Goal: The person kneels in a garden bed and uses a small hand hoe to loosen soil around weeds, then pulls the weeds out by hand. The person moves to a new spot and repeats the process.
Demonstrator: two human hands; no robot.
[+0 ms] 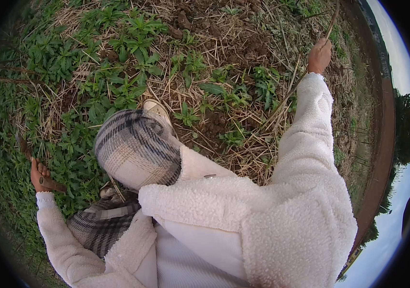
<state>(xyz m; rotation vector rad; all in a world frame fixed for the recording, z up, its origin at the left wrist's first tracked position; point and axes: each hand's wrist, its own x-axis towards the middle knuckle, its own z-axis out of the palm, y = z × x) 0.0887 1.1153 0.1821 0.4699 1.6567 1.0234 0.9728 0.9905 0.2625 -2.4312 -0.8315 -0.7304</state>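
My left hand (40, 175) is at the far left, low over green weeds. It is closed around a short hand tool with a brown, wooden-looking handle (58, 185). A dark part of the tool (23, 144) sticks out beyond my fingers; its exact shape is unclear. At the upper right, my outstretched right hand (320, 54) grips a long, thin dry stalk (331, 24). The stalk rises past my fist to the picture's edge, and a thin length slants down from the wrist towards the straw.
Leafy weeds (136, 39), dry straw (262, 158) and brown soil clods (183, 21) cover the ground. My shoe (156, 108) shows beyond my plaid-covered knee (136, 147). A brown dirt strip (385, 133), trees (405, 126) and sky lie at the right.
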